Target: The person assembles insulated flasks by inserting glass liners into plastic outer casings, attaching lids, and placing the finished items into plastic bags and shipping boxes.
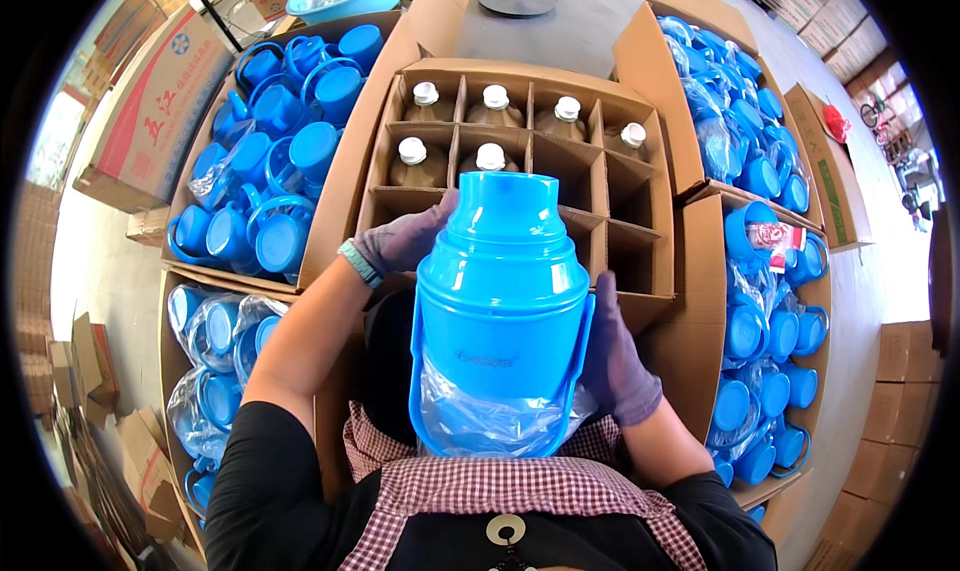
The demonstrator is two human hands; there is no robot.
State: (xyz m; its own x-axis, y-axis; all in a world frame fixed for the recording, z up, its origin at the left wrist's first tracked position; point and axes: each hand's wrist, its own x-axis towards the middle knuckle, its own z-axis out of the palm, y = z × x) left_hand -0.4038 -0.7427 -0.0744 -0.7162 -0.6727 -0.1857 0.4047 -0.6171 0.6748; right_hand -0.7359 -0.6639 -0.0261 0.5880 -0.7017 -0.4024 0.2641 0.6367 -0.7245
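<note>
By the near edge of the divided carton point(567, 171), the left hand point(405, 239) and right hand point(614, 366) hold a blue jug point(500, 311) between them, whose plastic wrap point(490, 416) could slip if either palm slackens.

"What's the blue flask point(503, 301) like?"
"Glossy, stepping to a narrow top point(507, 193), handle point(416, 386) down (clear plastic point(480, 419) round its lower part)."
"Pose?"
"Between left hand point(402, 241) and right hand point(618, 363), top pointing away."
</note>
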